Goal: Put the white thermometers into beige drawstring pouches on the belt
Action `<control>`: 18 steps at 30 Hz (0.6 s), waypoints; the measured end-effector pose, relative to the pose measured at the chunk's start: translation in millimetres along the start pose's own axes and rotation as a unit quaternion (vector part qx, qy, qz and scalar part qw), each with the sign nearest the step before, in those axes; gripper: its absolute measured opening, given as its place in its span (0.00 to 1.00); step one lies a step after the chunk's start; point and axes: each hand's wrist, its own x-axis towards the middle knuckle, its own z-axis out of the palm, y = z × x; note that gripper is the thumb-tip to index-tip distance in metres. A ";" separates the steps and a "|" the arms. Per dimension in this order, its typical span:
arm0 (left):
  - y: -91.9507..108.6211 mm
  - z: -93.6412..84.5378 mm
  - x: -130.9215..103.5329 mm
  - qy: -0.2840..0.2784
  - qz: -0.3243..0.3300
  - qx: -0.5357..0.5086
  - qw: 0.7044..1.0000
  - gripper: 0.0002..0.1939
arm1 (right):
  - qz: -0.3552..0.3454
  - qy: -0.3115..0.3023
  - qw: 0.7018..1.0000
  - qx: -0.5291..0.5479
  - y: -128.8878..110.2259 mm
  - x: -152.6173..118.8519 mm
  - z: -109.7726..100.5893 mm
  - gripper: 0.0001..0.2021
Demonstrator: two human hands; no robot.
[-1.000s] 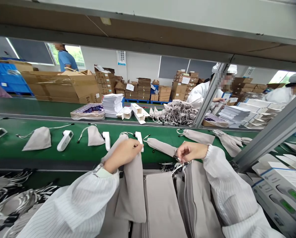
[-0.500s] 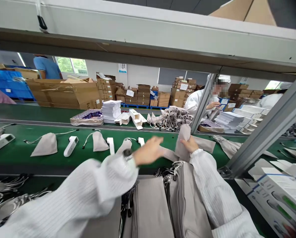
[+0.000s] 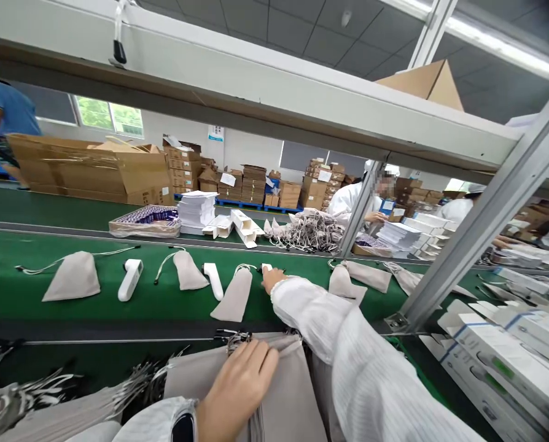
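Note:
My right hand [image 3: 273, 280] reaches over the green conveyor belt [image 3: 159, 310], its fingers closed around a white handheld thermometer [image 3: 266, 267], mostly hidden by the hand. Nearer to me, my left hand [image 3: 243, 377] rests with curled fingers on the top edge of a stack of grey drawstring pouches [image 3: 293, 383], seeming to pinch the uppermost fabric. Left of the right hand lie a grey pouch [image 3: 236, 294] and another thermometer [image 3: 214, 280]. Farther left along the belt, more pouches [image 3: 74, 277] alternate with a thermometer [image 3: 130, 280].
A slanting metal post [image 3: 477, 215] rises at right, beside stacked white printed boxes [image 3: 500, 368]. A shelf [image 3: 256, 110] spans overhead. Across the belt are a pouch heap [image 3: 309, 230], paper stacks [image 3: 196, 212] and a tray [image 3: 145, 221]. A co-worker in white [image 3: 348, 199] stands beyond.
My right hand has let go of a pouch, now on the belt, and moved left onto a thermometer. My left hand has come down from above the belt to the pouch stack. The view has shifted.

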 end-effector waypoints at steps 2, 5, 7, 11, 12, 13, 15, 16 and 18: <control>-3.9 -3.0 0.5 -0.003 -0.006 -0.026 1.000 0.14 | 0.032 0.000 0.999 0.032 4.9 10.3 2.1 0.15; -12.7 -9.8 3.7 -0.002 -0.038 -0.132 0.991 0.07 | 0.039 -0.015 0.992 0.119 11.3 15.1 -14.8 0.19; -19.1 -13.6 6.2 -0.013 -0.069 -0.204 0.977 0.05 | 0.011 -0.034 0.980 0.196 15.1 8.0 -33.8 0.23; -25.1 -19.9 10.8 -0.050 -0.064 -0.273 0.959 0.11 | -0.088 -0.058 0.920 0.377 24.8 -37.7 -72.1 0.30; -24.9 -22.7 12.4 -0.051 -0.053 -0.291 0.954 0.12 | -0.113 -0.068 0.888 0.440 26.7 -52.9 -78.9 0.34; -24.4 -26.5 14.3 -0.050 -0.043 -0.309 0.949 0.12 | -0.133 -0.079 0.850 0.503 27.9 -67.7 -84.1 0.39; -22.9 -36.4 19.2 -0.043 -0.037 -0.336 0.940 0.11 | -0.161 -0.102 0.783 0.592 28.3 -92.0 -90.3 0.46; -22.1 -41.9 22.1 -0.038 -0.036 -0.342 0.938 0.10 | -0.169 -0.109 0.767 0.609 28.0 -100.3 -92.2 0.48; -20.6 -51.6 27.4 -0.026 -0.037 -0.346 0.937 0.09 | -0.186 -0.117 0.753 0.621 28.1 -109.0 -95.1 0.47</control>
